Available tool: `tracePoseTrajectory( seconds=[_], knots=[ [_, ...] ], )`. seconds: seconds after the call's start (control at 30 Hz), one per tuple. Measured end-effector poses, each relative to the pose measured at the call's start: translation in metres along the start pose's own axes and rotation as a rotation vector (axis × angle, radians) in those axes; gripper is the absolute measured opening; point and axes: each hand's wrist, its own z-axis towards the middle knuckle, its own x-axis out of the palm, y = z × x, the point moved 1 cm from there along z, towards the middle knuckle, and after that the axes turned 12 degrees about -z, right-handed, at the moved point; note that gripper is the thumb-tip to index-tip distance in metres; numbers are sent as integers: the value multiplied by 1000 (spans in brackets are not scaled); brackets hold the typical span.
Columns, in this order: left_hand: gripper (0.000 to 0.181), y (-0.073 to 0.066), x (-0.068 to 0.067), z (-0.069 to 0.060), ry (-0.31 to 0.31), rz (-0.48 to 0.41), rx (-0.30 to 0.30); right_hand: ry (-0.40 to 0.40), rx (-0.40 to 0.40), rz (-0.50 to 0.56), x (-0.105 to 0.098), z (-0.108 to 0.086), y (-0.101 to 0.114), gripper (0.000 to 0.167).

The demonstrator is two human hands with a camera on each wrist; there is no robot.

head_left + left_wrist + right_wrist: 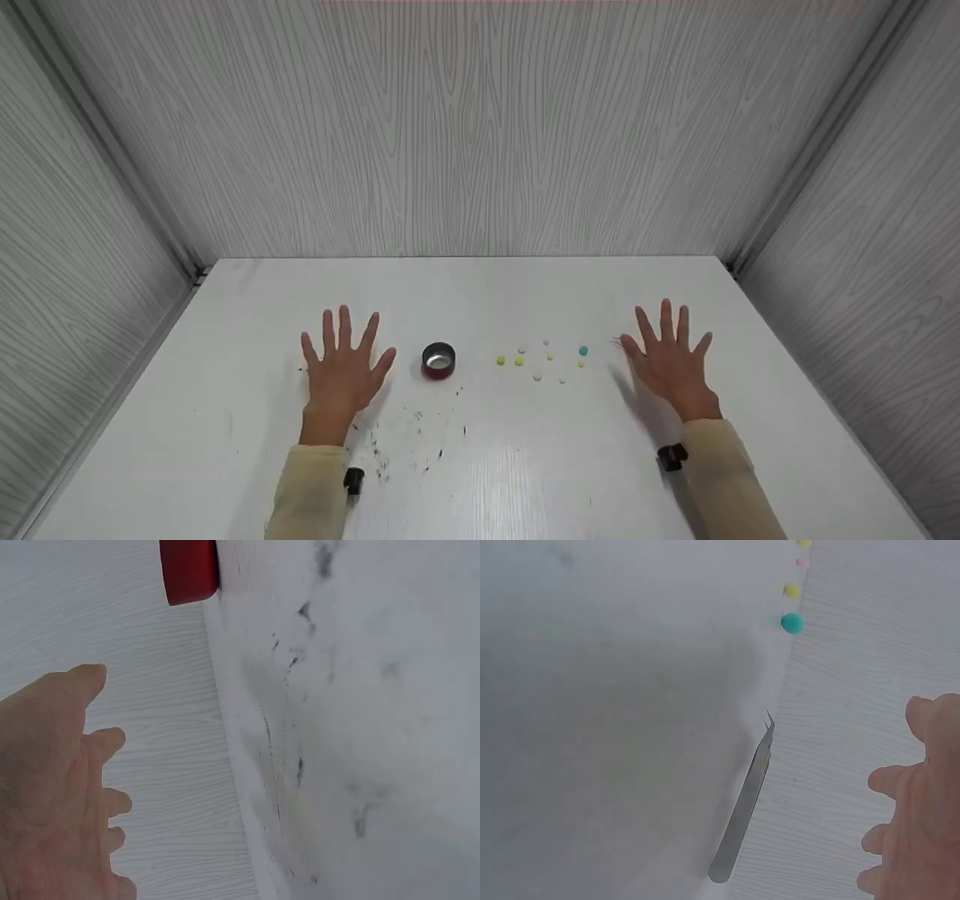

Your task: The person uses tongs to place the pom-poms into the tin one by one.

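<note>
Fingers spread, my left hand [341, 375] [60, 787] is held over the table, left of a small round container [439, 361], dark-rimmed with a silvery inside; its red side [189, 571] shows in the left wrist view. My right hand [673, 367] [922, 802], also spread and holding nothing, is at the right. Metal tweezers [744, 814] with curved tips lie beside it, mostly hidden under it in the head view. Between the hands lie several small beads: a larger teal one [583, 350] [792, 623], yellow ones [501, 361] and pale ones [537, 377].
The white table [495, 465] has dark specks and smudges [379, 454] in front of the container. Grey wood-grain panels [465, 135] stand behind and at both sides. A black wrist device [354, 481] is on the left sleeve, another [672, 457] on the right.
</note>
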Motion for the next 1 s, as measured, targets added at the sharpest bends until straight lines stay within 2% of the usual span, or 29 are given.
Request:
tracePoseTrajectory(
  seconds=[0.13,0.3,0.43,0.57,0.8,1.0],
  knots=[
    [70,-2,2,0,51,-103,27,32,3,105,1,2,-5,71],
    [72,-6,9,2,176,-316,60,58,21,308,5,5,-16,64],
    [71,-13,16,7,217,-459,99,37,61,333,8,8,-23,52],
    [69,-20,25,13,216,-510,123,55,86,315,11,11,-25,43],
    [65,-30,38,17,218,-573,75,97,105,356,15,18,-26,31],
    [61,-34,46,19,218,-627,68,130,84,337,16,25,-23,27]
  ],
)
